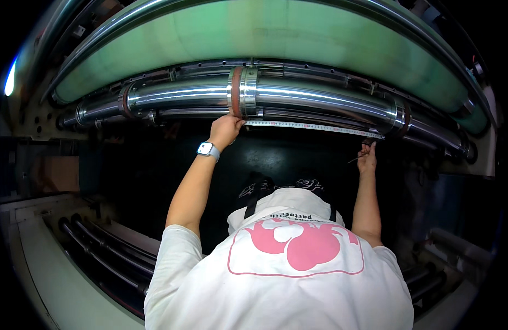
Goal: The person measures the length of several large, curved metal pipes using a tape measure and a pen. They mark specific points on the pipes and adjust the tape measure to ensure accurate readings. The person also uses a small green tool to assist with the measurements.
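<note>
A person in a white printed shirt (281, 275) leans into the machine. The left hand (225, 131) pinches 1 end of a measuring tape (314, 127) against the collar ring (242, 91). The right hand (367, 158) closes on the far end, pulling the tape taut under the polished steel shaft (320, 99). The green roller (254, 38) lies beyond.

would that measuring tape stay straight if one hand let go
Probably not. The measuring tape is a thin strip stretched between the left hand and the right hand, so it likely droops. It looks light, and may slide on the polished steel roller.
</note>
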A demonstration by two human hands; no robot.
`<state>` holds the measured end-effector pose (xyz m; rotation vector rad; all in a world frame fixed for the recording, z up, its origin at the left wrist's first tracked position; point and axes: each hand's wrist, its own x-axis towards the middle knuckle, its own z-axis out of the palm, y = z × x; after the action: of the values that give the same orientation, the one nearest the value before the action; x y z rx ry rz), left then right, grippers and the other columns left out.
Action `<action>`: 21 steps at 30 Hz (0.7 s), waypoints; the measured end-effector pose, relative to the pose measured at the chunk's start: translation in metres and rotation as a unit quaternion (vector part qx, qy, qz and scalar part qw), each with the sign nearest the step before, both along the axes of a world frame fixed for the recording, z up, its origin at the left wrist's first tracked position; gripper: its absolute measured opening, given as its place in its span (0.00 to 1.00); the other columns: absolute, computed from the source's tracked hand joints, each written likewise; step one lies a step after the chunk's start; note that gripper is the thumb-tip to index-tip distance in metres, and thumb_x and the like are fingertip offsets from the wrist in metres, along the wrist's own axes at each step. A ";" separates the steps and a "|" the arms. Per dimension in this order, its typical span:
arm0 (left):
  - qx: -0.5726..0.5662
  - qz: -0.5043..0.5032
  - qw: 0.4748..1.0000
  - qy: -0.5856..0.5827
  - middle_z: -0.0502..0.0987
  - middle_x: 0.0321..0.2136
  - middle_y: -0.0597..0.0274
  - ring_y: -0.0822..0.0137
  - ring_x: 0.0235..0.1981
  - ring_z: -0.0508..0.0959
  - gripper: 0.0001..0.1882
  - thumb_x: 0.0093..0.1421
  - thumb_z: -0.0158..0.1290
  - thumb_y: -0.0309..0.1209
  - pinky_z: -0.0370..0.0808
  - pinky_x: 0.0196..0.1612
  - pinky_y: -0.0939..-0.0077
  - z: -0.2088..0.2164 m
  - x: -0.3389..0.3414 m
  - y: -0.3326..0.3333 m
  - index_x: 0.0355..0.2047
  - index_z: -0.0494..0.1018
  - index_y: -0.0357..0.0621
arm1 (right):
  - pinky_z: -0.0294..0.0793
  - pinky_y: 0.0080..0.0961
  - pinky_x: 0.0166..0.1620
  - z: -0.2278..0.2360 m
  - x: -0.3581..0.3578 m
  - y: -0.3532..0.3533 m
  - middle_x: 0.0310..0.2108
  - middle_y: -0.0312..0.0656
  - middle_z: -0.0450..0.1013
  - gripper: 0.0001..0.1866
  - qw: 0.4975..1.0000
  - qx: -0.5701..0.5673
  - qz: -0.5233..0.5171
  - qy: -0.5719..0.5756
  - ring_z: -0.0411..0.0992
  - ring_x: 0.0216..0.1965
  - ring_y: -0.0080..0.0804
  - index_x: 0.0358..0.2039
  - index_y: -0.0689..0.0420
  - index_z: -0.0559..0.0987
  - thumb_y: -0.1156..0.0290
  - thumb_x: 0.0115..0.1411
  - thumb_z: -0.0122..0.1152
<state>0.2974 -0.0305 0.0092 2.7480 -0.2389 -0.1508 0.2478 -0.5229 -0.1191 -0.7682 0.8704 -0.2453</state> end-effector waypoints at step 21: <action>0.032 0.002 0.999 -0.027 0.76 0.24 0.53 0.53 0.27 0.75 0.09 0.50 0.50 0.35 0.72 0.31 0.62 -0.007 0.010 0.000 0.29 0.73 0.45 | 0.56 0.20 0.22 0.014 0.011 0.007 0.22 0.37 0.63 0.27 0.999 -0.016 -0.018 0.023 0.57 0.18 0.23 0.29 0.60 0.68 0.46 0.49 0.58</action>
<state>0.3076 -0.0305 0.0021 2.8180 -0.2478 -0.0836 0.2585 -0.5159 -0.1048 -0.7905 0.9258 -0.2761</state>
